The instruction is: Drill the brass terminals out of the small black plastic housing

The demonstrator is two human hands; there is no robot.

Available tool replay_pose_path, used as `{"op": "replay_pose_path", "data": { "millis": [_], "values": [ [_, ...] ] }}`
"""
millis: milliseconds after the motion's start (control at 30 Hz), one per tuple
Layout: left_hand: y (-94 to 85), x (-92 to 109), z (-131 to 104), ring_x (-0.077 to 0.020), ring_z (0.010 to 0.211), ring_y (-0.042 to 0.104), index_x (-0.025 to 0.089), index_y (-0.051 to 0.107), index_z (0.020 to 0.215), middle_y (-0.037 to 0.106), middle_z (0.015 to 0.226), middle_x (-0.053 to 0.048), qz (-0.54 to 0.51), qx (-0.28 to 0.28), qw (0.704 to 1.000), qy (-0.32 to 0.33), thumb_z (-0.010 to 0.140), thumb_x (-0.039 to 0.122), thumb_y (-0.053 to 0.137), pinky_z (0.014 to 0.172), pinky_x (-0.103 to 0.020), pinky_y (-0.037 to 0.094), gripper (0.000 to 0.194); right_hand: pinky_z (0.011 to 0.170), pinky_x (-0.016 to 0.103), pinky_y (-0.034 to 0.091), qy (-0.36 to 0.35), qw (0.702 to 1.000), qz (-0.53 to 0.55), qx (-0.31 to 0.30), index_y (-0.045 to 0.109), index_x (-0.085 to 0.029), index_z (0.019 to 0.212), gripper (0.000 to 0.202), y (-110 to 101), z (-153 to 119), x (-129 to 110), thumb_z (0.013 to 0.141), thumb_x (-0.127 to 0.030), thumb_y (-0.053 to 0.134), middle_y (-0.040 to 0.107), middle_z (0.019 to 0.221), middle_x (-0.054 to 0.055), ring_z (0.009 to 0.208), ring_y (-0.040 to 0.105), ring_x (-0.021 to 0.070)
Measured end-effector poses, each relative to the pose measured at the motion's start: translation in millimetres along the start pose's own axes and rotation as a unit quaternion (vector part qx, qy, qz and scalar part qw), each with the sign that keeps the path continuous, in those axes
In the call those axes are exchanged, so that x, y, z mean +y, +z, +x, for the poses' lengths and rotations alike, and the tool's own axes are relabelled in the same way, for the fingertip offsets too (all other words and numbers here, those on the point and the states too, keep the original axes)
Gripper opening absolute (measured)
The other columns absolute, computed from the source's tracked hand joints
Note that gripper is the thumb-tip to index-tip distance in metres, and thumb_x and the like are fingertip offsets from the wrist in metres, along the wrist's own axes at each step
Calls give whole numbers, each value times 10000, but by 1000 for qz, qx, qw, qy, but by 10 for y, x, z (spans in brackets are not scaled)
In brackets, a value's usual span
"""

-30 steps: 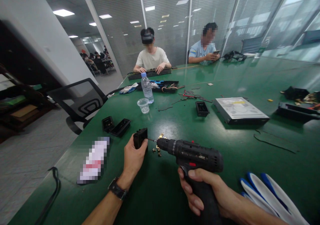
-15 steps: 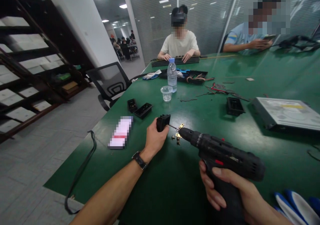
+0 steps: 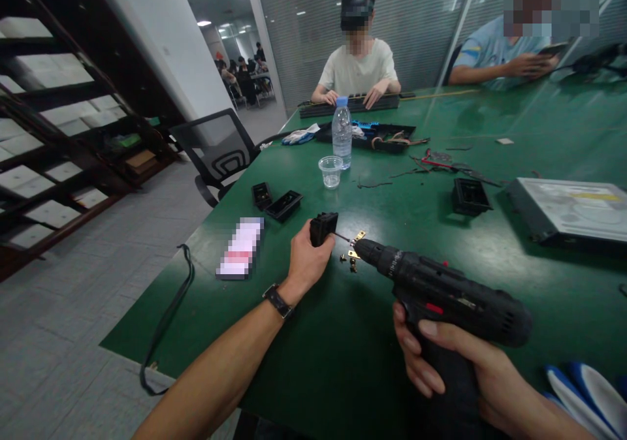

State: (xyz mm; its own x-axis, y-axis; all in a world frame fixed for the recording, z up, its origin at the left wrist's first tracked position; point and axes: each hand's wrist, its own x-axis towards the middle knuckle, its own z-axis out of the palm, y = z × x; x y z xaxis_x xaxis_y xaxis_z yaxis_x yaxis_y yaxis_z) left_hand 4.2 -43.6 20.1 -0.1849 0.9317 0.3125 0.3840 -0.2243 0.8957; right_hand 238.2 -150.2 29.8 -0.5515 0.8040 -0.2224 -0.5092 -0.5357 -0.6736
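My left hand [image 3: 312,257] grips a small black plastic housing [image 3: 323,228], held on its side just above the green table [image 3: 294,335]. My right hand [image 3: 445,355] is wrapped round the handle of a black cordless drill [image 3: 441,290] with a red switch. The drill's thin bit [image 3: 343,237] points left and reaches the housing's right face; whether it sits in a screw I cannot tell. Below the bit lie small brass plates [image 3: 353,254] and several small screws [image 3: 353,266]. Two more black housings, one upright [image 3: 261,196] and one longer [image 3: 284,205], rest beyond my left hand.
A clear cup [image 3: 330,172] and a water bottle [image 3: 341,133] stand ahead. At right are another black housing [image 3: 470,196] and a flat metal device [image 3: 573,211]. A phone [image 3: 241,247] lies left, gloves [image 3: 582,394] lower right. Two people sit across the table.
The view has tilted slightly, so things sit a little higher and further right in the picture. Both hands keep their grips, with the bit still at the housing.
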Motion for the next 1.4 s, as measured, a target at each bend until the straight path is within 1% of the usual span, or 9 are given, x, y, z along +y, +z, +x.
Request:
{"op": "replay_pose_path", "data": {
  "millis": [167, 467, 767, 1000, 1200, 1300, 1400],
  "values": [
    [18, -11, 5, -128, 711, 512, 152, 626, 887, 588, 778, -5, -9, 3, 1000, -5, 789, 325, 620, 668, -224, 423, 199, 504, 299, 452, -4, 1000, 6, -2, 625, -139, 1022, 181, 9, -1, 10, 884, -230, 551, 568, 767, 39, 456, 493, 95],
    [2, -8, 1, -129, 701, 510, 152, 622, 891, 580, 777, -8, -10, -7, 1000, -3, 791, 335, 630, 662, -231, 427, 208, 505, 298, 449, -1, 1000, 12, -6, 617, -127, 1006, 188, -3, 2, 7, 885, -241, 530, 558, 757, 40, 463, 492, 97],
    [1, -32, 9, -131, 709, 514, 151, 633, 904, 589, 787, -11, 10, -1, 1000, -4, 781, 344, 644, 666, -235, 439, 229, 524, 296, 462, -1, 999, 34, -26, 603, -131, 992, 172, -26, 22, 33, 883, -240, 527, 532, 734, 17, 480, 505, 99],
    [6, -96, 36, -128, 715, 546, 140, 651, 906, 617, 817, -19, -35, 4, 999, -27, 728, 338, 695, 668, -243, 481, 270, 516, 287, 464, 9, 997, 68, -32, 601, -123, 985, 174, -16, 19, -8, 865, -227, 532, 528, 729, 12, 483, 502, 97],
    [2, -143, 49, -134, 758, 581, 141, 636, 962, 625, 858, -21, -84, -21, 996, -38, 692, 300, 723, 686, -254, 511, 326, 510, 280, 465, 6, 997, 72, -31, 607, -111, 975, 185, 11, 40, -56, 842, -227, 551, 542, 732, 14, 478, 507, 94],
    [3, -148, 58, -132, 736, 586, 151, 622, 973, 623, 863, -15, -94, -30, 994, -44, 679, 309, 727, 675, -268, 526, 350, 514, 278, 468, 12, 997, 70, -32, 609, -116, 975, 186, 7, 39, -61, 834, -230, 566, 545, 734, 10, 486, 517, 98],
    [10, -144, 63, -122, 713, 579, 156, 611, 972, 617, 858, -6, -87, -25, 995, -47, 666, 319, 729, 671, -273, 535, 366, 521, 282, 476, 16, 997, 71, -32, 611, -129, 978, 190, 2, 34, -61, 828, -242, 584, 557, 741, 8, 489, 535, 105]
  ]
}}
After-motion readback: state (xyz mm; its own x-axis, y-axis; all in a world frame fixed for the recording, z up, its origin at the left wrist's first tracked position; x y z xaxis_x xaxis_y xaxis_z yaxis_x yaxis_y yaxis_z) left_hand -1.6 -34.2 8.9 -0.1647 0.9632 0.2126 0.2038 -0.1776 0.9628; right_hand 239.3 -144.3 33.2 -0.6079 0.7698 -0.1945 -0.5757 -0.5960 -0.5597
